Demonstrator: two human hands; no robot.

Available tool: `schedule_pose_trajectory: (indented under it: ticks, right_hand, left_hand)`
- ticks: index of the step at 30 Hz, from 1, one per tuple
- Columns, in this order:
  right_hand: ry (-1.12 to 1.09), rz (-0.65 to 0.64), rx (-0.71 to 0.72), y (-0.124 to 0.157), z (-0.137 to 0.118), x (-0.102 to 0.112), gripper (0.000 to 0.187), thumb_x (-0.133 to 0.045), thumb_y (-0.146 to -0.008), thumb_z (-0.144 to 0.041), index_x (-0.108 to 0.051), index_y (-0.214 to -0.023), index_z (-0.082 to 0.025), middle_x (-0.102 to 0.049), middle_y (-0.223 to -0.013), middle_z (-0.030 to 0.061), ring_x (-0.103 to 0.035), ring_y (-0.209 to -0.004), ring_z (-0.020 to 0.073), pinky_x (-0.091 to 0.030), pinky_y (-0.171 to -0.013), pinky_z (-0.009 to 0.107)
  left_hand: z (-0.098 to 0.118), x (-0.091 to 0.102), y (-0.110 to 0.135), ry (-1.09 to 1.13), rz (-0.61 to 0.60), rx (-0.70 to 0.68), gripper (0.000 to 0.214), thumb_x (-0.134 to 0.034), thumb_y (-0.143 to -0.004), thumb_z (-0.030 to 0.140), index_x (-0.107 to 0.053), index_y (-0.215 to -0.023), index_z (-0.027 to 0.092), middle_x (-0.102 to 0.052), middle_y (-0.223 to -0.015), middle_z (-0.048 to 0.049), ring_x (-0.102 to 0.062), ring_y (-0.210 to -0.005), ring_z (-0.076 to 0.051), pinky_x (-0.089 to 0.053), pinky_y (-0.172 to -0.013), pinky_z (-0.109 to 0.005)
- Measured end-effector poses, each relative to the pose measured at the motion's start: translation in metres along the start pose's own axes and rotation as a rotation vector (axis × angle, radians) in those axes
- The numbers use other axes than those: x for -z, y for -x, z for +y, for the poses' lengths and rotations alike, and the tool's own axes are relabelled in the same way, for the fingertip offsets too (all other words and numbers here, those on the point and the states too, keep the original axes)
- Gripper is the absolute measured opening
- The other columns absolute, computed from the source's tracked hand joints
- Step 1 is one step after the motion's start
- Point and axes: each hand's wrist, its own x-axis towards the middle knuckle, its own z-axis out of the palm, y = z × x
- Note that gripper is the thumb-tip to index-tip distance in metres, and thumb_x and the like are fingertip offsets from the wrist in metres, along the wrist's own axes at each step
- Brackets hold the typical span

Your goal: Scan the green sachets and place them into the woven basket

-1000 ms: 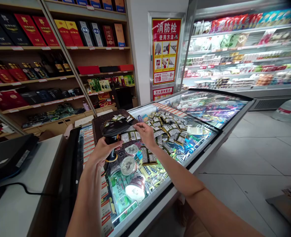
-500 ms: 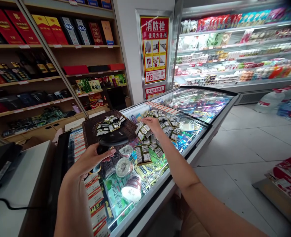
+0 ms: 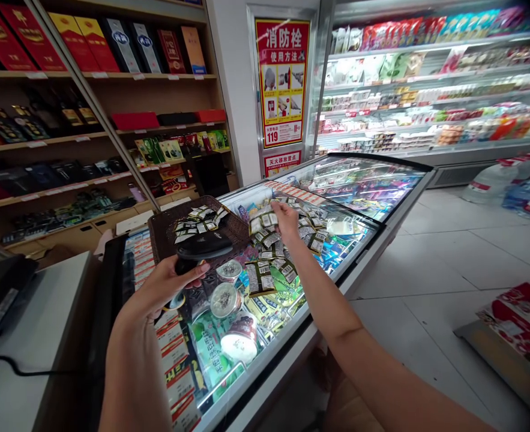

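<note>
My left hand [image 3: 168, 282] is wrapped round the handle of a black barcode scanner [image 3: 204, 245], whose head points right, in front of the brown woven basket [image 3: 159, 231]. Several small snack packets [image 3: 197, 225] lie in that basket. Between the fingers of my right hand [image 3: 286, 221] is a small snack packet [image 3: 263, 219], smeared by motion and lifted at the left of a heap. The heap of similar packets [image 3: 310, 231] is spread on the glass top of a chest freezer, with one packet [image 3: 260, 276] lying nearer me.
Under the freezer's glass [image 3: 287, 312] are tubs [image 3: 224, 300] and bagged ice creams. A white counter [image 3: 62, 312] with a black device [image 3: 3, 294] and cable stands at left. Shelves of boxes rise behind; a red carton [image 3: 521, 312] sits on the floor at right.
My right hand has raised the packet slightly off the heap and tilted it. My left hand keeps the scanner in nearly the same place. The camera view has shifted a little.
</note>
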Motion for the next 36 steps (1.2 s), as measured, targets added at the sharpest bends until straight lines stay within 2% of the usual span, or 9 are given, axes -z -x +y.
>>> schedule_pose_trajectory:
  ticks: [3,8,11,15,18,21,25,31,36]
  right_hand:
    - [0.131,0.169,0.042,-0.009,0.008,0.008,0.059,-0.033,-0.098,-0.06,-0.051,-0.132,-0.015,-0.064,-0.076,0.0048,-0.054,-0.051,0.0152,-0.044,-0.048,0.027]
    - [0.822,0.14,0.063,-0.003,0.008,0.02,0.04,-0.052,-0.098,-0.039,-0.055,-0.128,-0.013,-0.069,-0.09,0.0162,-0.067,-0.091,0.0291,-0.049,-0.077,0.037]
    - [0.954,0.208,0.14,0.007,-0.003,0.01,0.04,-0.047,-0.1,-0.038,-0.054,-0.13,-0.013,-0.07,-0.092,0.0184,-0.067,-0.096,0.0307,-0.046,-0.084,0.039]
    - [0.87,-0.028,0.272,0.001,-0.007,-0.042,0.028,-0.05,-0.098,-0.037,-0.066,-0.111,-0.018,-0.072,-0.088,0.0128,-0.067,-0.091,0.026,-0.047,-0.079,0.032]
    - [0.759,-0.307,0.15,-0.019,0.002,-0.101,0.028,-0.056,-0.095,-0.039,-0.071,-0.09,-0.015,-0.072,-0.084,0.0132,-0.068,-0.085,0.0242,-0.049,-0.074,0.029]
    - [0.892,-0.271,0.094,-0.041,0.011,-0.15,0.03,-0.06,-0.092,-0.036,-0.07,-0.099,-0.009,-0.068,-0.11,0.0229,-0.063,-0.105,0.0303,-0.048,-0.086,0.035]
    - [0.988,-0.213,0.016,-0.061,0.017,-0.181,0.027,-0.057,-0.093,-0.023,-0.068,-0.111,-0.005,-0.059,-0.125,0.0266,-0.058,-0.117,0.0325,-0.046,-0.093,0.038]
    - [0.915,-0.247,0.077,-0.063,0.019,-0.181,0.024,-0.053,-0.093,-0.019,-0.061,-0.114,-0.011,-0.067,-0.112,0.021,-0.063,-0.109,0.0293,-0.047,-0.085,0.034]
    - [0.552,-0.232,0.187,-0.042,0.007,-0.132,0.017,-0.041,-0.099,-0.027,-0.051,-0.111,-0.02,-0.066,-0.092,0.0081,-0.068,-0.077,0.0214,-0.05,-0.068,0.03]
  left_hand:
    - [-0.004,0.009,0.0,0.066,-0.004,0.009,0.055,-0.086,-0.056,0.058,-0.067,-0.088,0.017,-0.072,-0.082,-0.0015,-0.066,-0.073,-0.016,-0.053,-0.068,-0.027]
    - [-0.004,0.025,0.008,0.055,0.117,0.065,0.06,-0.086,-0.051,0.061,-0.066,-0.086,0.018,-0.074,-0.08,-0.0026,-0.067,-0.073,-0.018,-0.052,-0.059,-0.024]
    - [-0.009,0.035,0.01,0.041,0.232,0.07,0.06,-0.088,-0.051,0.059,-0.067,-0.088,0.017,-0.075,-0.077,-0.003,-0.067,-0.072,-0.018,-0.052,-0.059,-0.024]
    - [-0.029,0.045,0.001,0.057,0.342,0.068,0.057,-0.086,-0.056,0.058,-0.067,-0.089,0.016,-0.074,-0.072,-0.0026,-0.066,-0.066,-0.017,-0.051,-0.059,-0.024]
    - [-0.041,0.047,-0.006,0.111,0.386,0.056,0.058,-0.085,-0.057,0.059,-0.067,-0.091,0.016,-0.075,-0.077,-0.0041,-0.069,-0.067,-0.017,-0.052,-0.059,-0.025]
    - [-0.044,0.047,-0.007,0.155,0.396,0.058,0.057,-0.086,-0.056,0.057,-0.067,-0.093,0.017,-0.076,-0.084,-0.0048,-0.072,-0.071,-0.018,-0.054,-0.063,-0.025]
    - [-0.045,0.049,-0.003,0.164,0.404,0.018,0.059,-0.084,-0.058,0.06,-0.069,-0.096,0.017,-0.077,-0.092,-0.0062,-0.073,-0.087,-0.024,-0.056,-0.07,-0.028]
    - [-0.05,0.054,-0.001,0.105,0.43,0.0,0.061,-0.081,-0.059,0.064,-0.071,-0.097,0.017,-0.076,-0.091,-0.0054,-0.072,-0.093,-0.027,-0.054,-0.071,-0.029]
    - [-0.033,0.043,0.001,0.12,0.375,0.035,0.055,-0.084,-0.057,0.06,-0.068,-0.09,0.018,-0.07,-0.076,-0.0009,-0.072,-0.073,-0.022,-0.048,-0.053,-0.023]
